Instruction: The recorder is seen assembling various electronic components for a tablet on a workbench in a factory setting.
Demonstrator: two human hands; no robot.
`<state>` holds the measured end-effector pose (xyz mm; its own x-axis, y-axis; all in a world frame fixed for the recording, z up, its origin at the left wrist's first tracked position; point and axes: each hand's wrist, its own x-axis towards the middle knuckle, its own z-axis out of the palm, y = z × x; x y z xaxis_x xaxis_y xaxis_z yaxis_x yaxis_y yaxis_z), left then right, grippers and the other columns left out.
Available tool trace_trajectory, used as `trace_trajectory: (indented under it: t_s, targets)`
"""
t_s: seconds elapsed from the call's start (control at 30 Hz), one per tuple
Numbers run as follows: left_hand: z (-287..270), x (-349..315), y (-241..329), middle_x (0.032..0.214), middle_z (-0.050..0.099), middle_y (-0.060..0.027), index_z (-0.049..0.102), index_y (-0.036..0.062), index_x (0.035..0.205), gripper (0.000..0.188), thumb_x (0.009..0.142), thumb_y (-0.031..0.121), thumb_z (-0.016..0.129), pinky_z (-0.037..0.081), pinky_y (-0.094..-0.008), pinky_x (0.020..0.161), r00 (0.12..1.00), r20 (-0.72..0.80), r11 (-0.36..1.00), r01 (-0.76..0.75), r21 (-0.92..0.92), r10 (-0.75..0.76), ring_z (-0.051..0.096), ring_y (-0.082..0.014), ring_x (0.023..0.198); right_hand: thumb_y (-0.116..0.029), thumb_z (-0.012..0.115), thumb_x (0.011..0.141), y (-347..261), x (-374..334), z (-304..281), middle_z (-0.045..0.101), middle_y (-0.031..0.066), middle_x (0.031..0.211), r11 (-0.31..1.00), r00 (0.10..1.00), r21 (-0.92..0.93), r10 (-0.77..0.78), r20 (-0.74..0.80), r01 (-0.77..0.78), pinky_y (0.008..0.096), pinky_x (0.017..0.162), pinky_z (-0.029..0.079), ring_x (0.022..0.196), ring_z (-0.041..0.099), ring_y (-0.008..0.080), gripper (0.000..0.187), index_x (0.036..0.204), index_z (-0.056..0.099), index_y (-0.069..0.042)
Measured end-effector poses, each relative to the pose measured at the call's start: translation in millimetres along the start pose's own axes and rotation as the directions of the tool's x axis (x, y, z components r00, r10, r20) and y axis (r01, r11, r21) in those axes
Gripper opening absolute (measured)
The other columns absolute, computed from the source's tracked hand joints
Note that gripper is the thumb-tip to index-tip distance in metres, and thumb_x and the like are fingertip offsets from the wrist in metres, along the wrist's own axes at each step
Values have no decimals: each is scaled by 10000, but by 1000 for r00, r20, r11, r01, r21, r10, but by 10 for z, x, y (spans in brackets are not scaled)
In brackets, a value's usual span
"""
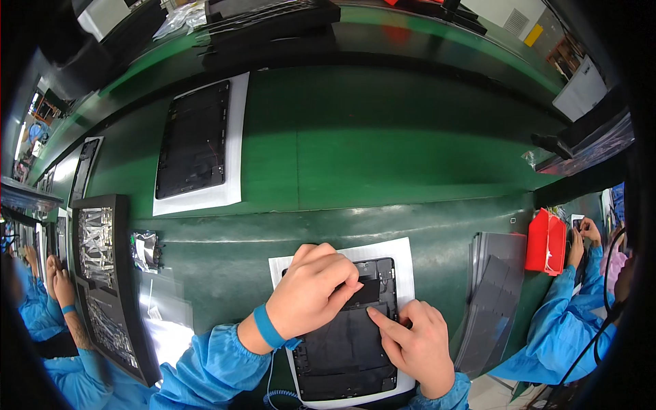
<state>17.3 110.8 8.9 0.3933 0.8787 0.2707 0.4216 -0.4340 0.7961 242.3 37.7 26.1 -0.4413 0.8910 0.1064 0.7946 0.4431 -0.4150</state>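
Observation:
A black tablet housing (pixel 345 359) lies on a white sheet (pixel 403 273) in front of me, with dark flat parts and small fittings inside its frame. My left hand (pixel 314 290) is over its upper half, thumb and fingertips pinched at the edge of a small black rectangular piece (pixel 369 292). Fingers partly cover that piece. My right hand (pixel 418 342) rests at the housing's right side; its index finger is stretched out with the tip on the dark surface just below the piece, holding nothing. A blue wrist band (pixel 268 326) circles my left wrist.
Another black housing (pixel 195 140) lies on white sheeting farther back. At left stand a black tray of metallic parts (pixel 99 249) and a small clear bag (pixel 145 251). Dark flat sheets (pixel 488 301) and a red box (pixel 545 240) are at right. Co-workers' arms (pixel 564 328) show at both sides.

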Motion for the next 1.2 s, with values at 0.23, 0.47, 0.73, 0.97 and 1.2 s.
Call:
trace_trajectory:
  t_s: [0.23, 0.47, 0.73, 0.97, 1.2]
  targets:
    - [-3, 3, 1, 786, 639, 27, 549, 132, 780, 254, 780, 31, 781, 390, -345, 788, 1000, 7, 1000, -14, 23, 14, 559, -205, 797, -145, 732, 712, 6, 4, -2, 388, 22, 769, 1000, 1000, 7, -2, 9, 2, 332, 591, 389, 655, 472, 190, 509, 1205, 718, -272]
    - [0, 5, 0, 787, 643, 24, 551, 130, 770, 254, 770, 33, 786, 394, -346, 780, 1000, 0, 999, -28, 42, 28, 563, -207, 802, -147, 734, 711, 10, 7, -7, 388, 22, 769, 1000, 1000, 8, -4, 10, 4, 333, 591, 394, 655, 473, 192, 513, 1207, 716, -273]
    - [5, 10, -5, 791, 644, 25, 551, 129, 767, 251, 767, 32, 783, 391, -345, 775, 999, -1, 998, -44, 53, 44, 564, -207, 802, -143, 735, 700, 18, 3, 2, 387, 23, 770, 1000, 1000, 6, -8, 2, 8, 333, 589, 394, 655, 472, 192, 518, 1202, 719, -271]
    - [11, 12, -14, 793, 642, 20, 551, 125, 759, 249, 763, 29, 780, 394, -343, 764, 998, -12, 995, -60, 75, 61, 567, -210, 800, -143, 735, 697, 25, 5, 11, 383, 22, 767, 1000, 1000, 12, -12, -7, 12, 331, 584, 388, 649, 466, 186, 524, 1206, 717, -264]
    - [18, 15, -12, 792, 638, 13, 559, 120, 758, 238, 762, 34, 781, 398, -346, 757, 997, -18, 993, -71, 89, 73, 568, -212, 797, -144, 730, 727, -11, 35, 16, 385, 21, 766, 1000, 1000, -11, 13, -4, -13, 328, 581, 382, 646, 465, 183, 523, 1239, 702, -247]
